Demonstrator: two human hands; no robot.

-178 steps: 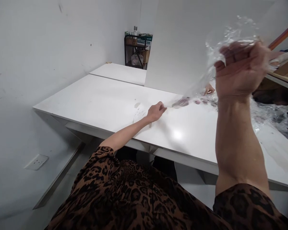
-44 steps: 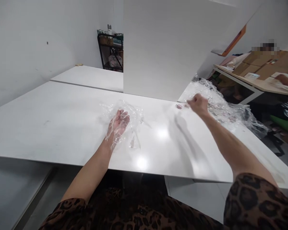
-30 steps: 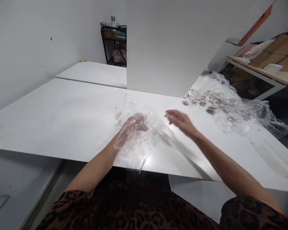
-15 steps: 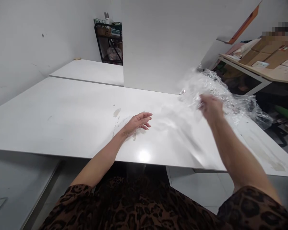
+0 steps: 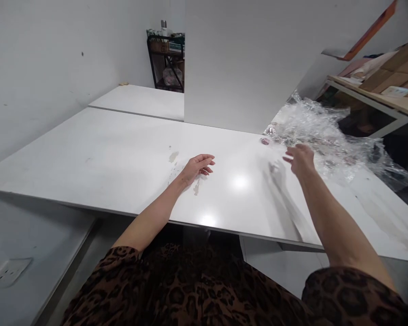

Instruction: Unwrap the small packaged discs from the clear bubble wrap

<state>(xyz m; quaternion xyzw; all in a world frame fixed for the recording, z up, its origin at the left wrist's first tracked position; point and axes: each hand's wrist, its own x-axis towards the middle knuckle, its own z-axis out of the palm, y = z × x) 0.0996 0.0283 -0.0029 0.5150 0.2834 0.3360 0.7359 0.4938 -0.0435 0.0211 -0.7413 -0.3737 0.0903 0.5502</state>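
Over the middle of the white table (image 5: 129, 154), my left hand (image 5: 200, 168) holds nothing, its fingers slightly curled and apart. My right hand (image 5: 301, 158) is at the near left side of a heap of clear plastic wrap (image 5: 319, 131), with its fingers apart and nothing visible between them. Motion blurs that hand a little. A small pinkish object (image 5: 265, 141) lies left of the heap; its kind is too small to make out. Under the clear plastic, darker bits show, but the wrap hides what they are.
A tall white panel (image 5: 238, 63) rises behind the table. At the back left is a black shelf rack (image 5: 166, 54) with boxes. To the right, another table (image 5: 370, 93) bears a cardboard box (image 5: 397, 68). A wall socket (image 5: 12, 274) is at the lower left.
My right hand has let go of the plastic and opened. The heap appears spread further right, and the small pinkish object now shows. My left hand has barely moved; the view has turned slightly left.
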